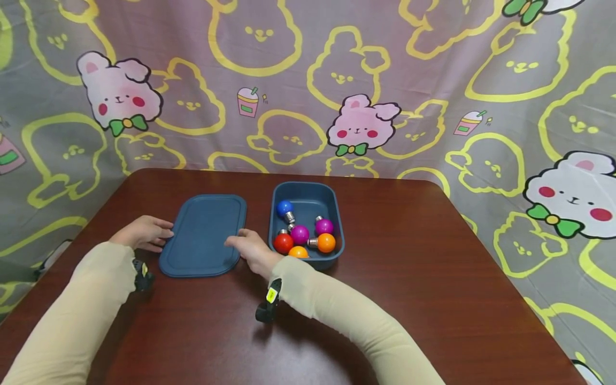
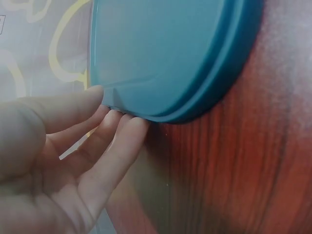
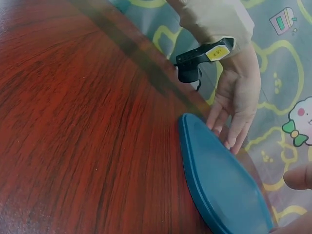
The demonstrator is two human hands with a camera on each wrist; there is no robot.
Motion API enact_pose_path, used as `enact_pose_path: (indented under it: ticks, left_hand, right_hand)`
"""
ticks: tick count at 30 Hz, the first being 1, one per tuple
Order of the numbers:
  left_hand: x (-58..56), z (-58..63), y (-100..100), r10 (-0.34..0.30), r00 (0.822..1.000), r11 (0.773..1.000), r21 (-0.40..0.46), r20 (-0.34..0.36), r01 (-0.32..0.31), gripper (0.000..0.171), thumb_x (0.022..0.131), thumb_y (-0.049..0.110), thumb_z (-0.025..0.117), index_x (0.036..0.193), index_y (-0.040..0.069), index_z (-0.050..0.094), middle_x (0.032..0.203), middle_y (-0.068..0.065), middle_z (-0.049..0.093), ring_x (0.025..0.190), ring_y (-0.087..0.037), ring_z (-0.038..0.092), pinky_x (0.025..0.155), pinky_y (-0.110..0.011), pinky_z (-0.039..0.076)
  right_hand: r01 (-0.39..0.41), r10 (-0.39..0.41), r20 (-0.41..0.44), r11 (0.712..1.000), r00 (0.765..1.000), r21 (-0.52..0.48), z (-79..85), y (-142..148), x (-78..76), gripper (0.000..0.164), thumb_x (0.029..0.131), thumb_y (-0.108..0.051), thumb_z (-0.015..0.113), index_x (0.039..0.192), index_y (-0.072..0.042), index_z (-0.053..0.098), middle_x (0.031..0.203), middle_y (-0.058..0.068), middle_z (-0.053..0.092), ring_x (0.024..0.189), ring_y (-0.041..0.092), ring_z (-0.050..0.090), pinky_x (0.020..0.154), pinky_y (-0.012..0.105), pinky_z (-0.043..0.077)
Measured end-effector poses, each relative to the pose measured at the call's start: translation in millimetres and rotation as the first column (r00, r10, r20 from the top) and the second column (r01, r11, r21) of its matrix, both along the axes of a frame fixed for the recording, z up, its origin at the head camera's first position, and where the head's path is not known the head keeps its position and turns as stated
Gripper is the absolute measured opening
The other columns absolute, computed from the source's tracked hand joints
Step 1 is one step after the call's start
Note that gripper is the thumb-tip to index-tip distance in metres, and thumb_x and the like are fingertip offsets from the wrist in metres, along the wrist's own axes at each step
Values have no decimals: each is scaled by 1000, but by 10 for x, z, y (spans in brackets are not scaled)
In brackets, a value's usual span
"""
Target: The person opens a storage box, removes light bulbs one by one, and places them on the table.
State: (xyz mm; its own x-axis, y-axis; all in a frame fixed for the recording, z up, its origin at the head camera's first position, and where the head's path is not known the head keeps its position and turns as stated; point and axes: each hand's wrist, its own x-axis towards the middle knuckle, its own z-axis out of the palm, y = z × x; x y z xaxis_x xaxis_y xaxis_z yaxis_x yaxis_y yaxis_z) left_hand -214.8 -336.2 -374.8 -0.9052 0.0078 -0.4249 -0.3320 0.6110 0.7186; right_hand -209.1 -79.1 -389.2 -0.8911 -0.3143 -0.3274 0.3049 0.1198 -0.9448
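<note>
A flat dark blue lid [image 1: 204,235] with rounded corners lies on the brown table. My left hand [image 1: 146,233] is at the lid's left edge, fingers fairly straight; in the left wrist view its fingertips [image 2: 139,122] meet the rim and the thumb is close above it. At the right edge is my right hand [image 1: 254,251], its thumb raised apart from the lid [image 3: 219,180] in the right wrist view. The right fingers are mostly hidden there. Right of the lid stands a deep blue box [image 1: 339,230] holding several coloured bulbs, among them a blue bulb [image 1: 285,208] and a red bulb [image 1: 283,243].
Purple bulbs [image 1: 324,226] and orange bulbs [image 1: 326,243] also lie in the box, mostly at its near end. The wooden table [image 1: 409,278] reaches back to a patterned curtain [image 1: 289,80]. Each wrist wears a black camera mount [image 1: 269,302].
</note>
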Motion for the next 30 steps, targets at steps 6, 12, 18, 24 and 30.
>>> enact_pose_path:
  ticks: [6, 12, 18, 24, 30]
  left_hand:
    - [5, 13, 15, 8, 1000, 1000, 12, 2, -8, 54, 95, 11, 49, 131, -22, 27, 124, -39, 38, 104, -43, 50, 77, -42, 51]
    - [16, 16, 18, 15, 1000, 1000, 22, 11, -15, 55, 96, 15, 49, 130, -22, 27, 125, -39, 37, 105, -44, 50, 77, -42, 51]
    - [19, 24, -5, 4, 1000, 1000, 5, -15, -4, 59, 96, 20, 49, 131, -23, 27, 128, -39, 36, 100, -40, 54, 74, -39, 52]
    - [8, 119, 27, 48, 992, 998, -25, -114, -51, 64, 96, 24, 48, 133, -22, 23, 129, -39, 35, 87, -26, 59, 70, -34, 53]
    - [18, 314, 309, -11, 950, 987, -158, -313, -41, 64, 95, 23, 52, 136, -17, 24, 121, -37, 43, 89, -36, 59, 63, -34, 54]
  right_hand:
    - [-2, 2, -1, 1000, 1000, -17, 22, 12, -2, 61, 81, -11, 63, 136, 2, 40, 136, 12, 42, 114, 31, 46, 98, 42, 34]
    - [1, -1, 8, 999, 1000, -35, 55, 24, -5, 60, 82, -10, 62, 136, 1, 40, 137, 11, 41, 115, 29, 45, 98, 42, 35]
    - [-63, 63, -9, 991, 998, -118, 255, 91, 8, 60, 84, -7, 60, 138, 1, 36, 141, 13, 35, 121, 27, 41, 101, 42, 31]
    - [-147, 134, -88, 976, 987, -162, 586, 309, 8, 59, 85, -4, 59, 139, -3, 35, 136, 12, 39, 118, 24, 44, 102, 41, 30]
    - [-217, 199, -261, 975, 945, -41, 817, 634, -114, 58, 89, -12, 61, 141, -12, 35, 130, 4, 45, 111, 18, 49, 97, 36, 37]
